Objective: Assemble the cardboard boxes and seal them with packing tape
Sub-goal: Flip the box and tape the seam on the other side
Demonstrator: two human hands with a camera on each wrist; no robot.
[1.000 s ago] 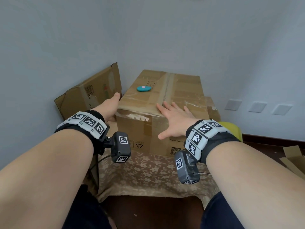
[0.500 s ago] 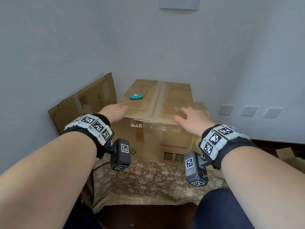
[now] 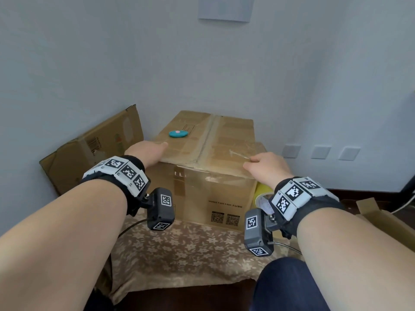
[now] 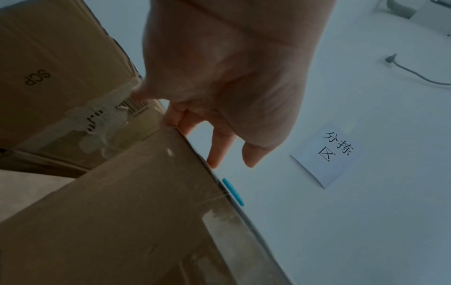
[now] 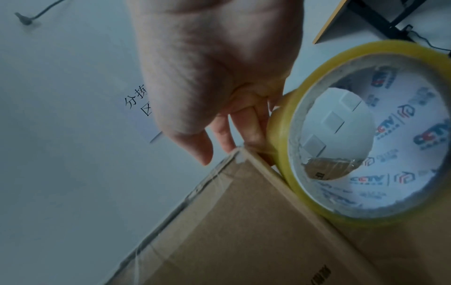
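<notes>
the cardboard box (image 3: 208,180) sits closed on a surface draped with a floral cloth (image 3: 179,248), in the corner by the pale wall. its top flaps meet along a centre seam covered by a strip of clear tape (image 3: 207,140), which wrinkles where it folds down over the near edge; printed codes mark the front face.

the left hand (image 3: 146,151) lies palm down on the near left part of the top, fingers straight and relaxed, grasping nothing; in the left wrist view the fingertips (image 4: 214,154) reach past the box's upper edge. the right hand (image 3: 265,163) rests on the near right corner of the top, fingers loosely extended over the edge, likewise released. both forearms stretch forward, roughly parallel, each with a marker-covered wristband.

a small teal object (image 3: 178,133) lies on the box's top, just beyond the left hand. a roll of yellowish packing tape (image 5: 366,135) stands on edge against the box's right side, below the right hand. a flattened carton (image 3: 94,149) leans on the wall to the left.
</notes>
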